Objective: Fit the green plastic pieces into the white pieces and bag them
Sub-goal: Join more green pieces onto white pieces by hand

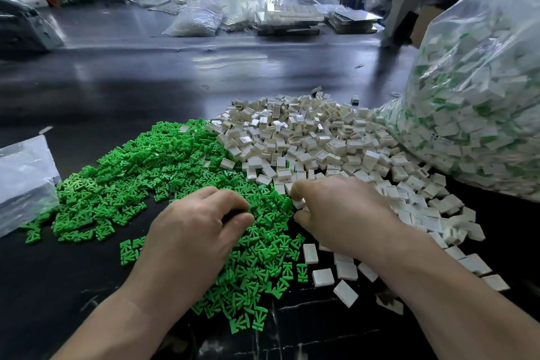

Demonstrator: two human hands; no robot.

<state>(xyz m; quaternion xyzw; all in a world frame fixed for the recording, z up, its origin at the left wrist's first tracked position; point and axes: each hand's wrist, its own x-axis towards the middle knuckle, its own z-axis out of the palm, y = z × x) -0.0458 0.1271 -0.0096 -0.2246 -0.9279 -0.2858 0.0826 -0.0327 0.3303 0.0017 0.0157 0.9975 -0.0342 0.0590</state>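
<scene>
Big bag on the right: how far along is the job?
Done: the big bag holds many white pieces that show green, apparently fitted. In hand: the right hand pinches a white piece; the left hand curls over the green pile, its grip hidden. Left: the green pile and the white pile are both still large.

Left hand [193, 231] and right hand [342, 210] are bare, forearms too.
</scene>
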